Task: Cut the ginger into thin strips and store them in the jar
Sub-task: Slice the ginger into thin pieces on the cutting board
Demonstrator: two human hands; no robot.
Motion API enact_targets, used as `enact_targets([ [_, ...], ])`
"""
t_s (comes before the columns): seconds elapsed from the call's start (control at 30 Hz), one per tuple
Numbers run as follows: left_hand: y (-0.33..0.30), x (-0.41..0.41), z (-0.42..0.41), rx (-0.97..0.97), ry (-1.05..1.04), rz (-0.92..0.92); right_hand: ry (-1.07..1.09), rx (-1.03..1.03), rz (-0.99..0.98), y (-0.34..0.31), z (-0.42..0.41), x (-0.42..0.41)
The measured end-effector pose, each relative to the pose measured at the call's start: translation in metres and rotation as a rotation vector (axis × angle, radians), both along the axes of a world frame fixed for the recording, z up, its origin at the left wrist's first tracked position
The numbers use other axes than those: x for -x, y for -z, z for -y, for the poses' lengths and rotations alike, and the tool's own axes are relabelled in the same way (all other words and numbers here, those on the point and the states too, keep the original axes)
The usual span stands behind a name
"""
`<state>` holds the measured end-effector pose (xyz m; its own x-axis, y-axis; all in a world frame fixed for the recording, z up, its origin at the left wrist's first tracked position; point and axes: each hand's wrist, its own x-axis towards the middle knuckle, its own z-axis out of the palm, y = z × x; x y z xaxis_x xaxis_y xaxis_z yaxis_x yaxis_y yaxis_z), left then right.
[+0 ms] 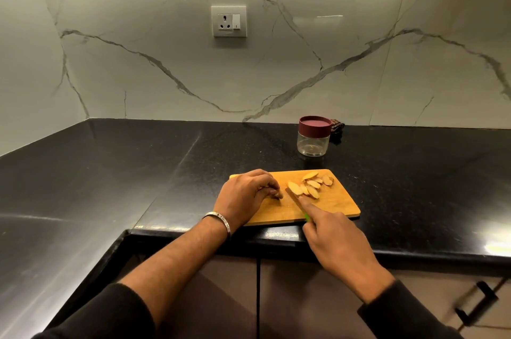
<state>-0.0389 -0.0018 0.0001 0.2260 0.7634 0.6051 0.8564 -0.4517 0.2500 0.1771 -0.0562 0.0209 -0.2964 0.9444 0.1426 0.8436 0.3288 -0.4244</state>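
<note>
A wooden cutting board lies near the front edge of the black counter. Several thin ginger slices lie fanned across its far right part. My left hand curls its fingers around a small ginger end piece and holds it on the board. My right hand grips a knife with a green handle, index finger stretched along the blade's back; the blade lies between the end piece and the slices. A clear jar with a maroon lid on it stands behind the board.
The black counter runs in an L along marble walls. A dark patterned cloth lies behind the jar. A wall socket sits above. Cabinet doors with a black handle are below the counter edge.
</note>
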Motion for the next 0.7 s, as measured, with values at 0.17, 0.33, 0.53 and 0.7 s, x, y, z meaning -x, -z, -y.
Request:
enact_targets([
  [0.17,0.0001,-0.0005,-0.0011,0.017,0.013,-0.020,0.033,0.014,0.007,-0.0013,-0.0096,-0.0051],
  [0.33,-0.0021,-0.0022,-0.0020,0.059,0.017,-0.067,0.032,-0.021,0.026,0.0000,-0.0070,-0.0041],
  [0.53,-0.0062,-0.0045,0.0003,0.103,0.024,-0.076,0.005,-0.015,0.019,0.0028,-0.0078,-0.0041],
  [0.7,-0.0037,-0.0036,-0.0026,0.125,0.019,-0.081,0.016,-0.029,0.040,0.0029,-0.0097,-0.0029],
])
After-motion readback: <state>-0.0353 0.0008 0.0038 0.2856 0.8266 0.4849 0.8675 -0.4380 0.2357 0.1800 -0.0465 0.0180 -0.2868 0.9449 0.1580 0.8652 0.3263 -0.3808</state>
